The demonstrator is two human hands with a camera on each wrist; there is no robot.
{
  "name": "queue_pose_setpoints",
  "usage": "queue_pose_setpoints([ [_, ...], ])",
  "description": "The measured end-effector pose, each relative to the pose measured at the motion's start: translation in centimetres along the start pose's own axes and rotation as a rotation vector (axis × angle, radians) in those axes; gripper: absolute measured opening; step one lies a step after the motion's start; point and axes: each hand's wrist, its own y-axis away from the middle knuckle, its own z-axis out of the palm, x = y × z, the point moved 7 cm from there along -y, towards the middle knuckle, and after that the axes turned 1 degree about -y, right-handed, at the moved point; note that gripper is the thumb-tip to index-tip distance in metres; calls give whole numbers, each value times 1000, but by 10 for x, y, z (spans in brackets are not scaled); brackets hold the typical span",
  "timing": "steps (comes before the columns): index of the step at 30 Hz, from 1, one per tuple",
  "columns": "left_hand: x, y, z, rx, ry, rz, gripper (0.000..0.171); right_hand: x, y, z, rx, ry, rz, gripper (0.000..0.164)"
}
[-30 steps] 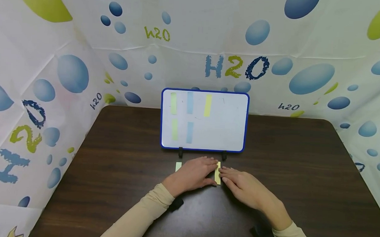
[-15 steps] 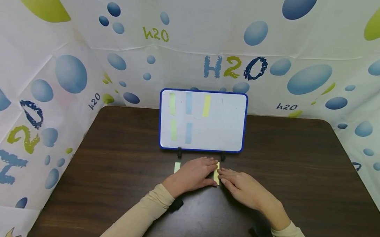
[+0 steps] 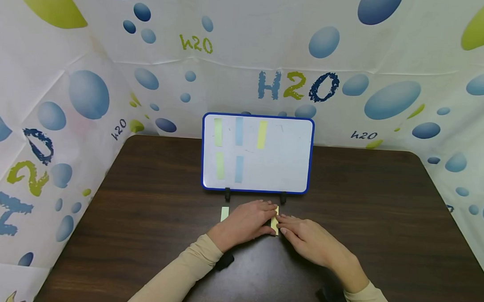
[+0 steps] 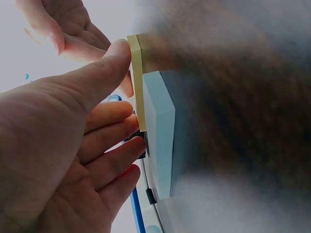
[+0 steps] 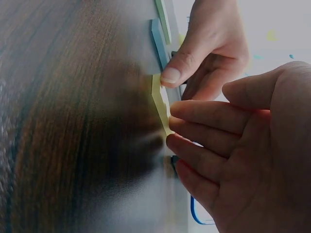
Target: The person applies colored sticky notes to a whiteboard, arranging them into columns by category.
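Observation:
A yellow sticky-note pad (image 3: 274, 223) lies on the dark table between both hands. My left hand (image 3: 245, 222) spreads over the table, its thumb touching the near end of the pad and its straight fingertips by the far end. From the other side, my right hand (image 3: 312, 242) rests its extended fingertips along the pad's right edge. Under the left palm, hidden in the head view, stands a blue pad (image 4: 160, 131) beside the yellow one. Part of a light green pad (image 3: 224, 213) shows left of the left hand.
Behind the hands a blue-framed whiteboard (image 3: 285, 161) stands on black feet (image 3: 227, 195). Stuck on it are green strips (image 3: 218, 132), blue strips (image 3: 239, 131) and one yellow strip (image 3: 262, 135). A printed white curtain (image 3: 238, 26) hangs behind the table (image 3: 153, 179).
The head view has drifted slightly, shifting the board and pads a little left in frame. Both hands keep nearly the same pose at the yellow pad.

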Motion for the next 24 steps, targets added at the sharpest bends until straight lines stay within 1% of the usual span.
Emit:
queue_pose_setpoints([
  [7,0,-1,-2,16,5,-12,46,-1,0,-2,-14,-12,1,48],
  [11,1,-3,-2,20,-10,-19,41,0,0,-7,2,-5,4,45],
  [15,1,-5,-2,25,-24,-22,33,0,0,-12,25,8,-18,42],
  [24,0,-8,-3,12,4,-52,31,0,0,-18,48,-3,-41,41],
])
